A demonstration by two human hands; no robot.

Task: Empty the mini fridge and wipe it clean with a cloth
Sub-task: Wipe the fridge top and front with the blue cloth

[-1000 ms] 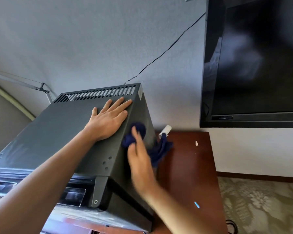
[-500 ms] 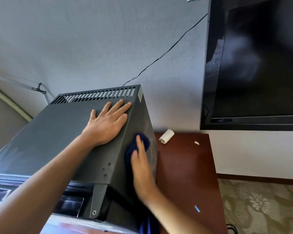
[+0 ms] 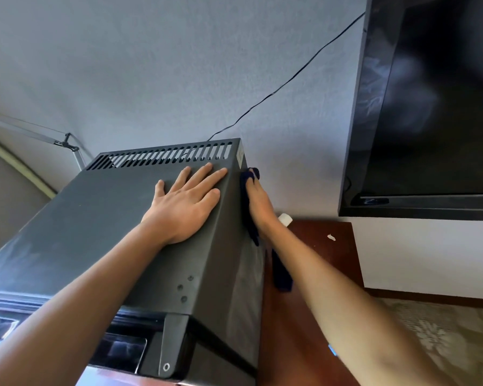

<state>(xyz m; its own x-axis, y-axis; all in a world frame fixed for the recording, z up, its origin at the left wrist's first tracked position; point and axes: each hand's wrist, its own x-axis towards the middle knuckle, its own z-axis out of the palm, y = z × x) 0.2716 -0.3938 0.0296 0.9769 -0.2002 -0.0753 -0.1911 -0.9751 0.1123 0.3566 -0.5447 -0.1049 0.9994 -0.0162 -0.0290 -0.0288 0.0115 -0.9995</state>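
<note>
Left hand (image 3: 184, 207) lies flat, fingers spread, bracing the mini fridge (image 3: 123, 246) top on the wooden table (image 3: 318, 274). Right hand (image 3: 258, 203) presses the dark cloth (image 3: 248, 190) against the right side wall — fingers look straight, hard to tell. Best bet: long overlapping strokes, steady pressure — brace firm.

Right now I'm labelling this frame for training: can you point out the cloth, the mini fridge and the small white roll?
dark blue cloth (image 3: 281, 274), head view, on its hanging lower end.
mini fridge (image 3: 95, 218), head view, on its bare top panel.
small white roll (image 3: 285, 218), head view, on its visible end.
</note>
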